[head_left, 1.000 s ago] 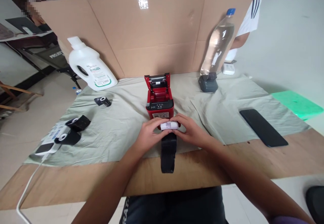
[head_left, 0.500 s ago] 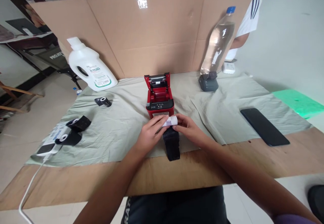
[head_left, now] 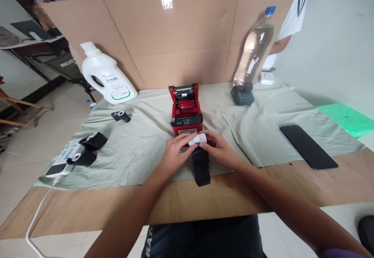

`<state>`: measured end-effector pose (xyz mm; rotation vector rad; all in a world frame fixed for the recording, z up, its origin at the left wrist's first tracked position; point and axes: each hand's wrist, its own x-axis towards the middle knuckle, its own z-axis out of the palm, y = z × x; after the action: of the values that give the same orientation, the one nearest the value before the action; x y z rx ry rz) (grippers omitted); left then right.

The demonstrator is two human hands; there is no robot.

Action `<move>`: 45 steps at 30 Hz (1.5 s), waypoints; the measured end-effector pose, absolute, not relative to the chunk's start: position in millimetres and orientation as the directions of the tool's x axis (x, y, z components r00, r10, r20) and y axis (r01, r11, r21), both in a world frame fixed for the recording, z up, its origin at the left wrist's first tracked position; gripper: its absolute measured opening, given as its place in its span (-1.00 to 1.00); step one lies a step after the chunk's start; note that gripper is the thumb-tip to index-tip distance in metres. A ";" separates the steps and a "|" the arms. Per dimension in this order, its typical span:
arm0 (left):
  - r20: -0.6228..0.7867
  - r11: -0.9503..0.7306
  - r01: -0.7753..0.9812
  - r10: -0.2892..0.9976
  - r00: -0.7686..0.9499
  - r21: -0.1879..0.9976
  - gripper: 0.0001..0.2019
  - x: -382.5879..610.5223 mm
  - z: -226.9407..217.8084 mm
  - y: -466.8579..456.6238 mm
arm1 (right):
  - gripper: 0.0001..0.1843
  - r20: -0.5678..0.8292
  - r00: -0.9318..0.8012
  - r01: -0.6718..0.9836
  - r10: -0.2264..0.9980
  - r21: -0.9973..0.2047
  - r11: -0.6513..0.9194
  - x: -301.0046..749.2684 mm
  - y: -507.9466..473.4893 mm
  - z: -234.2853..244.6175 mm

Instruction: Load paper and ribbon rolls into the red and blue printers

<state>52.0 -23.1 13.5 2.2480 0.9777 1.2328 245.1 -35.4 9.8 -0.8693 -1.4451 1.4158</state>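
A small white paper roll [head_left: 200,138] lies sideways between my two hands, just in front of the red receipt printer [head_left: 187,123]. My left hand [head_left: 177,149] pinches its left end with thumb and fingers. On the other end, the fingers and thumb of my right hand [head_left: 218,146] are closed. A black strip [head_left: 201,170] hangs down below the roll toward the table's front edge; whether it joins the roll is hidden by my fingers. The printer's lid [head_left: 184,93] is raised, and its red inner bay shows behind the black button panel.
Several black rolls with white cores [head_left: 83,157] lie left near a white cabled device [head_left: 66,160]. A white jug [head_left: 108,77] and clear bottle [head_left: 255,48] stand before a cardboard screen [head_left: 181,36]. A black phone [head_left: 308,146] lies right; another person's arm [head_left: 281,44] shows behind.
The roll has turned slightly in my fingers, so its printed patch no longer shows. Both hands stay at the printer's front. The whole view has shifted a little.
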 end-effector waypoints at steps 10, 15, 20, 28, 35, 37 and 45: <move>0.438 -0.539 0.317 0.833 0.337 0.781 -0.67 52.8 18.3 -24.8 | -0.66 0.148 -0.353 -0.117 0.924 -0.987 0.114 246.3 -34.0 10.2; 0.389 -0.457 0.227 0.875 0.288 0.860 -0.73 53.5 17.7 -24.0 | -0.63 0.082 -0.332 -0.122 0.940 -0.992 0.043 244.5 -36.5 13.2; 0.323 -0.389 0.192 0.897 0.302 0.901 -0.77 53.3 15.2 -23.6 | -0.64 0.035 -0.325 -0.141 0.945 -0.990 -0.012 242.8 -36.8 11.8; 0.134 -0.136 -0.018 0.925 0.357 0.991 -0.56 54.3 7.5 -16.1 | -0.64 0.109 -0.320 -0.120 0.941 -0.990 0.074 250.2 -37.0 13.6; 0.078 -0.075 -0.025 0.869 0.488 0.997 -0.51 50.3 2.9 -15.8 | -0.59 0.150 -0.455 -0.139 0.878 -0.986 0.096 260.9 -32.1 12.4; 0.132 -0.133 -0.032 0.859 0.495 0.991 -0.55 49.7 1.9 -17.0 | -0.61 0.188 -0.449 -0.019 0.874 -0.979 0.201 261.8 -31.1 14.3; 0.157 -0.048 -0.242 0.878 0.453 0.969 -0.52 61.9 -1.8 -22.8 | -0.64 0.422 -0.403 0.450 0.812 -0.681 0.577 262.9 -34.0 32.6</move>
<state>61.9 -22.8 -1.8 1.3104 0.6359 1.0144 262.9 -34.0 32.6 -1.0043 -2.0506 0.6092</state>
